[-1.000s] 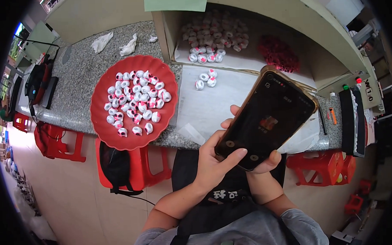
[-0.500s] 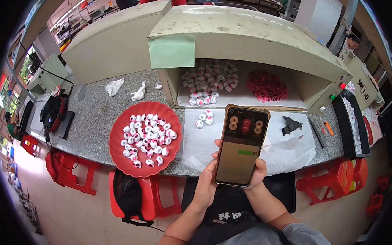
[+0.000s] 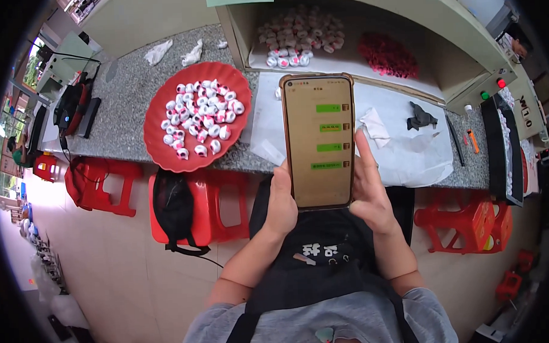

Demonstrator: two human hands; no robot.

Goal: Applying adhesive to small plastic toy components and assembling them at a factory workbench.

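Note:
An upright smartphone (image 3: 320,170) in a brown case shows a chat screen with several green bubbles. My left hand (image 3: 280,203) grips its lower left side, thumb along the edge and fingers hidden behind. Beside the lower right edge is my right hand (image 3: 373,195), fingers stretched upward and thumb close to the phone's corner; whether it touches is hard to tell. Behind the phone lies a white paper sheet (image 3: 416,160) on the granite counter. To the left, a red scalloped plate (image 3: 158,139) bears many small white wrapped pieces with pink marks.
Beyond the phone, a shelf compartment contains a pile of white pieces (image 3: 303,31) and a heap of pink-red pieces (image 3: 386,54). A dark cloth scrap (image 3: 421,116), an orange lighter (image 3: 472,141) and a black tray (image 3: 498,157) lie right. Red stools (image 3: 218,203) stand below the counter.
The view has tilted downward. The phone has turned upright, and its screen went from a call display to a chat. My right hand's fingers have straightened beside it.

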